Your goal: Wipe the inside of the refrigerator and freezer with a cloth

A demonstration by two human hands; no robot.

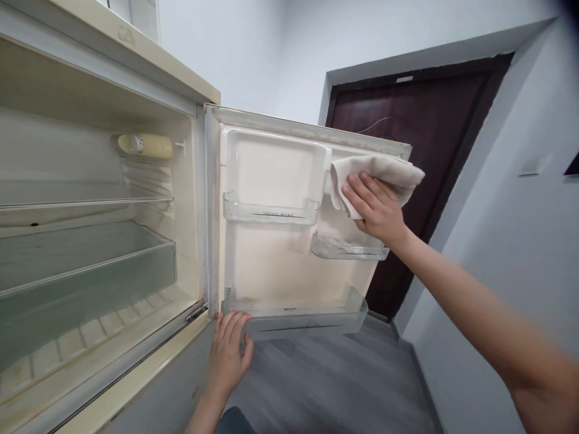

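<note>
An empty cream fridge stands open, its door point(271, 265) swung out to the right. My right hand point(376, 208) presses a beige cloth point(384, 175) flat against the upper right of the door's inner side, above a small clear shelf point(348, 247). My left hand point(228, 352) rests on the door's bottom edge, by the left end of the long bottom shelf point(307, 319). Another clear door shelf point(270, 211) sits at the upper left.
Inside the fridge are glass shelves point(85, 202) and a clear drawer point(90, 271). A yellowish thermostat housing point(145, 144) sits on the inner wall. A dark brown room door point(429, 132) stands behind the fridge door. The floor point(330, 386) is grey.
</note>
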